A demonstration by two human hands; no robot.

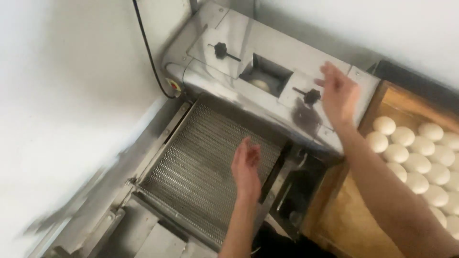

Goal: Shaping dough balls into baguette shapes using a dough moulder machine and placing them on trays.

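A: Overhead, from the head camera, a stainless steel dough machine (pixel 267 62) is seen set against a white wall (pixel 62 95), with a wire mesh conveyor (pixel 201 167) running out of its front.

B: How are the hands placed?

A: The left hand (pixel 246 165) is held open above the conveyor, fingers loosely spread, nothing gripped. The right hand (pixel 338 93) is raised open over the machine's top plate, just beside a black knob (pixel 311 96); no contact can be confirmed, and nothing is held.

B: And the dough?

A: One dough piece (pixel 260 85) is seen inside the feed opening (pixel 266 74) on top of the machine. Rows of round dough balls (pixel 416 157) are laid out on a wooden tray (pixel 349 215) to the right, well apart from the left hand.

B: What could go wrong from here?

A: A fingertip could, it is judged, be drawn toward the rollers if the right hand is lowered into the opening. The flattened piece could be missed or torn on the mesh if the left hand is held too high. A second black knob (pixel 220 49) and a black cable (pixel 148 52) are also visible.
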